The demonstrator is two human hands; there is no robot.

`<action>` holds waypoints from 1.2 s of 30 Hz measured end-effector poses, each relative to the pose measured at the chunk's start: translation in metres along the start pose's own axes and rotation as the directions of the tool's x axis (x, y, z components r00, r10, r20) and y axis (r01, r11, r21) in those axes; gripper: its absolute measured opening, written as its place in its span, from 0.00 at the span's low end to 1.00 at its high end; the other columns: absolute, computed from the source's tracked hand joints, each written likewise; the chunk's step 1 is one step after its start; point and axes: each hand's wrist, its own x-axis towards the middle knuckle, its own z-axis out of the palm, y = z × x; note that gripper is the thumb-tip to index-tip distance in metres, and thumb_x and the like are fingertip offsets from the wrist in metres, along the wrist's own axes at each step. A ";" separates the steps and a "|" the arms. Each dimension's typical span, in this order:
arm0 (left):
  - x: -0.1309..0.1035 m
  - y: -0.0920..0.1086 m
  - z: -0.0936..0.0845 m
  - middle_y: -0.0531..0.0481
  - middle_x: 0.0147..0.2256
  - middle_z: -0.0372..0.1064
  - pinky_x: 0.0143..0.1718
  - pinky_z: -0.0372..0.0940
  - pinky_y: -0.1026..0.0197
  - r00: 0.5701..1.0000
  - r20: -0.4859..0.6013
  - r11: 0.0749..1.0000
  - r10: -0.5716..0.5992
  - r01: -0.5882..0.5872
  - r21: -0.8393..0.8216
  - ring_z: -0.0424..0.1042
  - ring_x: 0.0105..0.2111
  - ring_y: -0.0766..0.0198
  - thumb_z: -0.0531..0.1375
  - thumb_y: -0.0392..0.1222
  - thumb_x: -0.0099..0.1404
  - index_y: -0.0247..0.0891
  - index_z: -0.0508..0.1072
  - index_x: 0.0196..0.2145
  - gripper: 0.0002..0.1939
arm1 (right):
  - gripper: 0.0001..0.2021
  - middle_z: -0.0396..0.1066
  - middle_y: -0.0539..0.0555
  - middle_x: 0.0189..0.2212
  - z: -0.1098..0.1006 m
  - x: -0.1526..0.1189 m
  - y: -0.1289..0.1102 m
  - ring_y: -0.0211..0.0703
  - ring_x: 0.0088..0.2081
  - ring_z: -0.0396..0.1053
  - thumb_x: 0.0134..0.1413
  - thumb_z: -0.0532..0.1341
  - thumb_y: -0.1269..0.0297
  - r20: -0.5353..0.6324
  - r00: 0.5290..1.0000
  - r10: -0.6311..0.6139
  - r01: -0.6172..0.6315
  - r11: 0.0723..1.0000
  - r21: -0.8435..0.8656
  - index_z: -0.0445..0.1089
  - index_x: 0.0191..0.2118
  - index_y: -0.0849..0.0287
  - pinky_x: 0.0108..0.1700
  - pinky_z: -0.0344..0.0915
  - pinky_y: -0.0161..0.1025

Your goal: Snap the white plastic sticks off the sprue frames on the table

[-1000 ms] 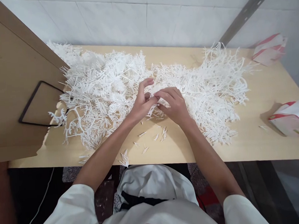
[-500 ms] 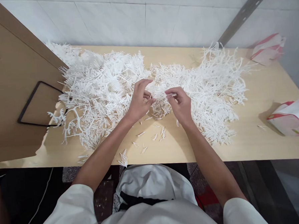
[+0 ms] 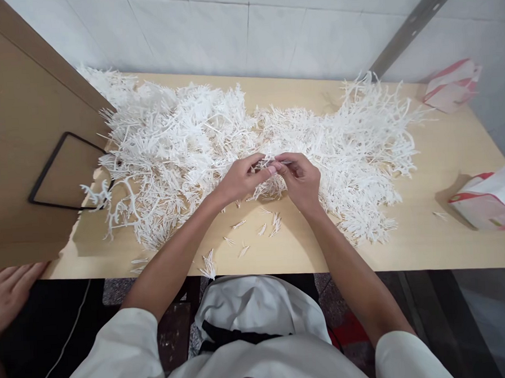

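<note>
Heaped over the table is a large pile of white branching plastic sprigs (image 3: 182, 136), with more of them in a right-hand heap (image 3: 360, 149). My left hand (image 3: 247, 177) and my right hand (image 3: 299, 178) meet over the near edge of the pile, fingertips nearly touching. Thin white sprig pieces show between the fingers of both hands, which are closed in a pinch. Fingers partly hide what they hold. Several loose sprigs (image 3: 275, 224) lie on the wood in front of my hands.
A cardboard box (image 3: 29, 127) with a black wire frame (image 3: 67, 170) stands at the left. Another person's hand (image 3: 8, 295) rests by the table's left edge. Two red-and-white packets (image 3: 490, 199) sit at the right. Behind the table (image 3: 424, 225) are a tiled wall and a metal post.
My hands have come together, the left moving right and its fingers closing on a sprig. Another person's hand has appeared at the lower left.
</note>
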 end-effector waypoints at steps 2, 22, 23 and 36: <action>0.002 0.000 -0.004 0.56 0.23 0.51 0.25 0.53 0.65 0.998 0.037 0.996 -0.057 0.059 -0.069 0.54 0.24 0.71 0.57 0.60 0.62 0.38 0.58 0.24 0.23 | 0.07 0.76 0.49 0.36 0.001 -0.002 0.000 0.37 0.36 0.74 0.57 0.62 0.57 0.007 0.999 -0.046 0.046 0.999 -0.020 0.73 0.40 0.50 0.39 0.71 0.37; -0.007 0.005 0.013 0.56 0.21 0.49 0.26 0.45 0.64 0.998 -0.047 0.906 0.039 -0.015 0.422 0.48 0.22 0.70 0.52 0.40 0.65 0.38 0.58 0.25 0.11 | 0.10 0.67 0.49 0.25 -0.003 0.001 0.010 0.35 0.27 0.63 0.62 0.53 0.64 0.192 0.958 -0.212 0.283 0.796 -0.534 0.65 0.29 0.57 0.29 0.56 0.35; -0.007 0.004 0.015 0.56 0.21 0.49 0.26 0.44 0.63 0.998 -0.056 0.882 0.037 -0.006 0.471 0.48 0.22 0.69 0.52 0.41 0.65 0.39 0.60 0.26 0.10 | 0.10 0.66 0.49 0.24 -0.001 -0.001 0.010 0.35 0.26 0.62 0.61 0.53 0.66 0.176 0.958 -0.228 0.287 0.762 -0.580 0.63 0.28 0.57 0.28 0.54 0.36; -0.004 -0.002 0.007 0.59 0.18 0.54 0.24 0.49 0.64 0.996 -0.076 0.970 -0.043 0.060 0.235 0.53 0.18 0.70 0.48 0.50 0.70 0.40 0.60 0.34 0.12 | 0.12 0.73 0.54 0.43 0.000 -0.004 0.000 0.41 0.44 0.70 0.65 0.50 0.58 -0.019 0.996 -0.085 0.073 0.939 -0.337 0.68 0.46 0.53 0.42 0.67 0.40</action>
